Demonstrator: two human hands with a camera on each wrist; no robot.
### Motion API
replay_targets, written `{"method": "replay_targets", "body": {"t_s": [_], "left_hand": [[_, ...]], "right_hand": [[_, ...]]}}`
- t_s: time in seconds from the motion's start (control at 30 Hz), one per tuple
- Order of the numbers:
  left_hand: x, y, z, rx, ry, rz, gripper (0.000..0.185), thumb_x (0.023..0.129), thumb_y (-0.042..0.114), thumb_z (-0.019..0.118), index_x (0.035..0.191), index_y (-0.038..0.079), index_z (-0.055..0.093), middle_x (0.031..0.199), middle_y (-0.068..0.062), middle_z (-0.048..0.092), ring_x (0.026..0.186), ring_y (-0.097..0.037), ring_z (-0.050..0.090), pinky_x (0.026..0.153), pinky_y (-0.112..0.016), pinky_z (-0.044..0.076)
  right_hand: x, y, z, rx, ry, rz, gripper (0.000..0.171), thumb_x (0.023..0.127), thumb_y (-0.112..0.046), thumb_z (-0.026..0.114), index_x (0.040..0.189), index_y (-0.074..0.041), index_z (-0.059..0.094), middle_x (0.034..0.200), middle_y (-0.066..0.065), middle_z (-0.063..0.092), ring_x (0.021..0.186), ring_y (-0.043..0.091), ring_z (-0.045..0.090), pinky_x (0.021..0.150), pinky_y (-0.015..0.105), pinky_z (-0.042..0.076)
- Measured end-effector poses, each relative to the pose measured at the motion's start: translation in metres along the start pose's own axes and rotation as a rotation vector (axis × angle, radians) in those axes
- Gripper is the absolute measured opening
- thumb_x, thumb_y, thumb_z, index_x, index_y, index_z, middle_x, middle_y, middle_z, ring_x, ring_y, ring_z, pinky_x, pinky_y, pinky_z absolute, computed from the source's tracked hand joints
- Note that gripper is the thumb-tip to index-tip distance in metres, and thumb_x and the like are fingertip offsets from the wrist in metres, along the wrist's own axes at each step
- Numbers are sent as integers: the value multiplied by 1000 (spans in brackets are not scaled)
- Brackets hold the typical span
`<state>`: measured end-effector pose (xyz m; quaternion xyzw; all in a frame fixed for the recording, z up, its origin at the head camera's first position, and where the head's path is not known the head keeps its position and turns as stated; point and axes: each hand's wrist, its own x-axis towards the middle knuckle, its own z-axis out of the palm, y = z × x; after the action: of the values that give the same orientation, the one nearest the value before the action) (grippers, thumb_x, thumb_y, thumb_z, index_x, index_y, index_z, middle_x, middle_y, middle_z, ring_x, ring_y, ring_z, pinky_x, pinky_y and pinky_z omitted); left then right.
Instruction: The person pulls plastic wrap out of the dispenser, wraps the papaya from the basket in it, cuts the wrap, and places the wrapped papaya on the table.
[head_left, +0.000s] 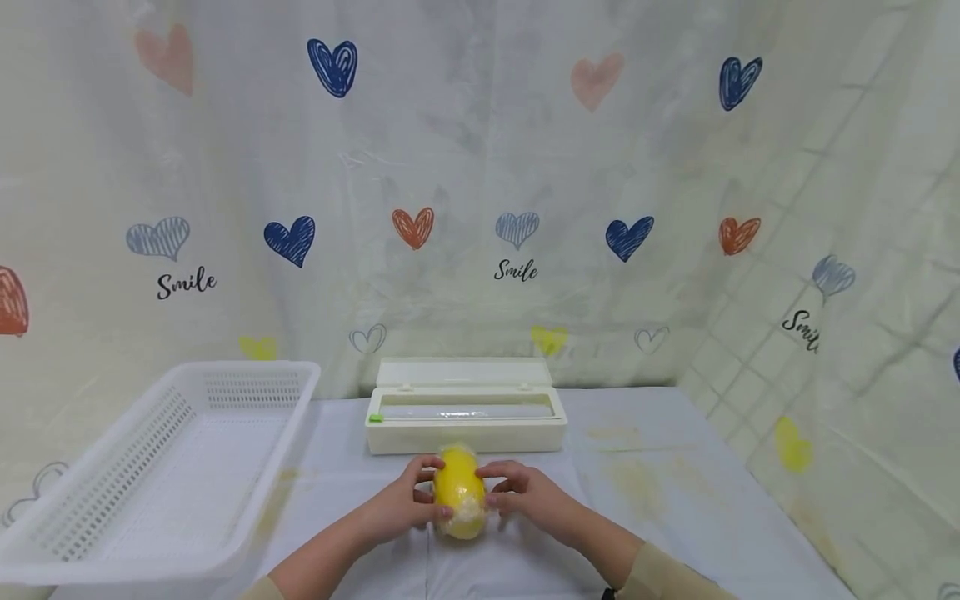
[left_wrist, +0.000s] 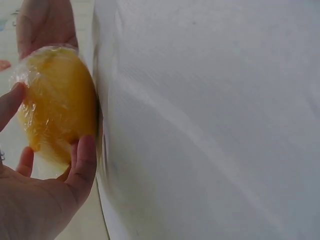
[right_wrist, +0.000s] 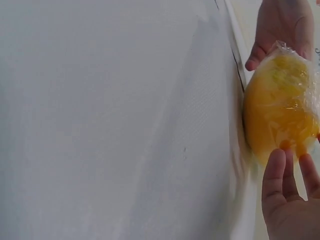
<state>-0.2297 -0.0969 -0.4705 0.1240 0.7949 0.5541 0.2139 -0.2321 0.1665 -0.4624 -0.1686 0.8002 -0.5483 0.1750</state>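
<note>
Both hands cupped the cling-wrapped lemon (head_left: pixel 459 492) on the near middle of the table (head_left: pixel 675 492), left hand (head_left: pixel 397 504) and right hand (head_left: pixel 536 497) pinching its sides, seemingly smoothing film from the dispenser box (head_left: pixel 465 417) just behind.

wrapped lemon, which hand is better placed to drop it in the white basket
Left. The left hand already holds the wrapped lemon, and the white basket sits on that side; the right hand would have to cross over.

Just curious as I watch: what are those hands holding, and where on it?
A plastic-wrapped yellow fruit, resting on the table. The left hand grips its left side, the right hand its right side.
</note>
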Motion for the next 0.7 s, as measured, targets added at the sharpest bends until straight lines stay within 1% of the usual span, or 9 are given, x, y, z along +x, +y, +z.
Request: {"method": "replay_targets", "body": {"t_s": [0.1,0.17,0.27,0.4,0.47,0.53,0.63,0.7], "left_hand": [[-1,0,1,-15,2,-4,77,81,34,83,139,19,35,150,-24,35,114,-30,59,78,-39,55],[-1,0,1,-21,4,-7,77,82,33,83,140,19,34,150,-25,35,114,-30,59,78,-39,56],[-2,2,1,-17,8,-19,78,82,32,82,140,18,33,150,-25,35,112,-28,59,77,-39,56],[-5,5,2,3,12,-36,81,82,33,83,141,16,31,150,-25,35,109,-26,60,79,-40,56],[-7,7,2,7,11,-39,81,82,33,83,142,16,31,150,-25,34,109,-26,60,82,-41,56],[-9,8,3,5,5,-34,81,82,33,82,142,15,30,151,-26,32,109,-27,60,84,-42,56],[-13,9,5,9,-6,-34,79,85,34,79,143,16,30,152,-28,29,110,-27,60,86,-43,55],[-16,9,6,14,-15,-33,76,87,37,77,143,16,30,152,-29,28,107,-26,60,85,-42,54]], "right_hand": [[1,4,0,9,-13,-25,38,90,-23,73,127,-21,66,137,6,53,103,23,60,84,33,53],[2,6,0,-10,-3,-47,38,89,-23,75,125,-24,67,136,4,53,101,22,60,82,30,53],[2,6,1,-30,0,-81,37,90,-23,74,126,-23,67,135,5,54,101,21,61,81,29,53],[-1,1,0,-2,-22,-63,35,94,-18,67,129,-17,66,140,9,52,105,23,59,81,35,56],[-4,-3,1,-15,-18,-37,35,95,-20,67,130,-17,64,140,9,51,106,23,58,82,37,56],[-6,-8,5,-51,1,-19,40,93,-26,70,131,-17,61,139,11,50,107,23,58,83,38,55],[-10,-15,13,-152,38,-5,56,87,-38,76,134,-17,56,138,11,48,107,23,56,84,39,52],[-12,-17,18,-225,65,2,66,82,-45,79,135,-17,53,138,11,47,109,24,54,85,41,51]]}}
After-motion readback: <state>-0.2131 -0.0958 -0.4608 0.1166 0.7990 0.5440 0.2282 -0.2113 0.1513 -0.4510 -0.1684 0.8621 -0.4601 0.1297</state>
